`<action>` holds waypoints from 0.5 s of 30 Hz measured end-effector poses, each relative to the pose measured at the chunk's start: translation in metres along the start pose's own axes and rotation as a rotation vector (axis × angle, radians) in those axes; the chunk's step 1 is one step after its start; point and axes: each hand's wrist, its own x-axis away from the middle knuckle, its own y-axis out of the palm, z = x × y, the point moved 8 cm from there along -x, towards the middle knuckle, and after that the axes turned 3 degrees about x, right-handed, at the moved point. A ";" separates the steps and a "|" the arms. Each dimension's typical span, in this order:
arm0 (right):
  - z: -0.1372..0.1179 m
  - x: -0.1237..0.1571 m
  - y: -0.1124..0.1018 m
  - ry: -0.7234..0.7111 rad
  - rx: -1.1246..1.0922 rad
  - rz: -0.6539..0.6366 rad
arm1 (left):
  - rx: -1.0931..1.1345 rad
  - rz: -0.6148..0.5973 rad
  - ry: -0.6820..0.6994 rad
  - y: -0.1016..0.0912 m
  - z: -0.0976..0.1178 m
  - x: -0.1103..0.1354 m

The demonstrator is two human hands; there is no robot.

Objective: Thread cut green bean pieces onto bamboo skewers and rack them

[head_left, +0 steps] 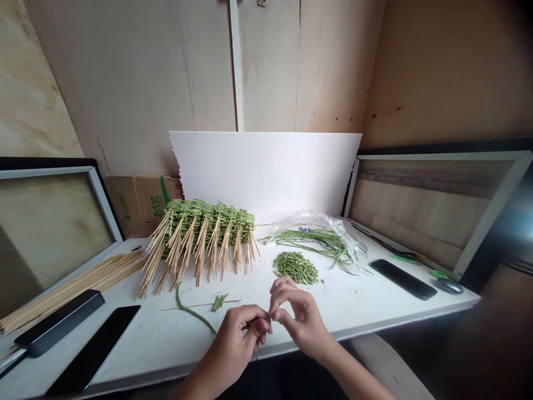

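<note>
My left hand (246, 329) and my right hand (298, 315) meet near the table's front edge, thumb and fingertips pinched close together. Whatever lies between the fingertips is too small or hidden to make out. Left of my left hand, a thin bamboo skewer (191, 305) lies flat with a few short green pieces (219, 301) threaded on it. A long green stalk (194, 312), like a garlic scape, curves across that skewer and passes behind my left hand. Just beyond my right hand sits a heap of short cut green pieces (295, 266).
Filled skewers (208, 228) are stacked at the back left, beside bare skewers (83, 280). A clear plastic bag (328, 228) with long green stalks (308, 239) lies back right. Phones (403, 279) (97, 347), a black box (62, 321) and a mouse (449, 285) are on the table (350, 314).
</note>
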 end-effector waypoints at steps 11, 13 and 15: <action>0.120 -0.001 -0.069 0.350 0.650 0.095 | -0.082 0.080 -0.055 -0.016 -0.009 -0.005; 0.128 0.003 -0.062 0.386 0.669 0.034 | -0.089 0.065 -0.054 -0.014 -0.011 -0.004; 0.135 0.008 -0.052 0.438 0.681 -0.037 | -0.091 0.050 -0.060 -0.013 -0.014 -0.004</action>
